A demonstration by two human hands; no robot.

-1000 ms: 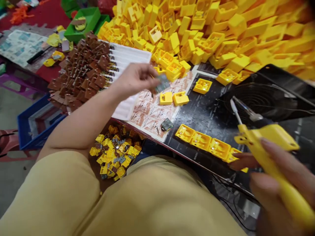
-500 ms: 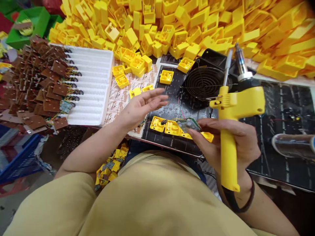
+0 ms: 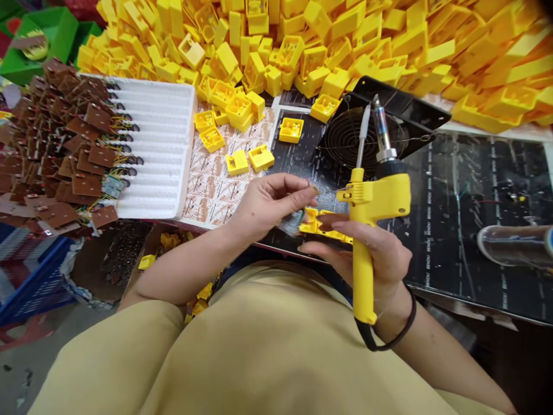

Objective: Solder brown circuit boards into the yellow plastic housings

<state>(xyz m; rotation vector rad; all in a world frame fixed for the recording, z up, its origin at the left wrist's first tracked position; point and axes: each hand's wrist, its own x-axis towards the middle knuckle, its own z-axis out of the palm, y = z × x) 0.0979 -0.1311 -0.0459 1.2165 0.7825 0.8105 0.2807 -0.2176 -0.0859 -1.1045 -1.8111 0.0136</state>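
Observation:
My right hand (image 3: 375,248) is wrapped around the handle of a yellow soldering gun (image 3: 363,265); its metal tip points up and away, and its thumb and forefinger are apart. My left hand (image 3: 276,202) is closed in a pinch to the left of the gun. A small circuit board (image 3: 292,223), blurred and partly covered, is under the left fingers, which appear to hold it or its wires. Between and below the hands lies a row of yellow plastic housings (image 3: 328,223), partly hidden by the right fingers.
Yellow housings (image 3: 233,63) are heaped along the back. On the left, brown circuit boards (image 3: 82,155) with wires lie on a white ridged tray (image 3: 159,150). A black fan (image 3: 352,135) sits behind the gun. At right is a solder spool (image 3: 514,245); a blue basket (image 3: 34,282) stands lower left.
The circuit board has passed from my right fingers to beneath my left hand. My left hand has moved right and closed from open. The soldering gun has shifted left with my right hand.

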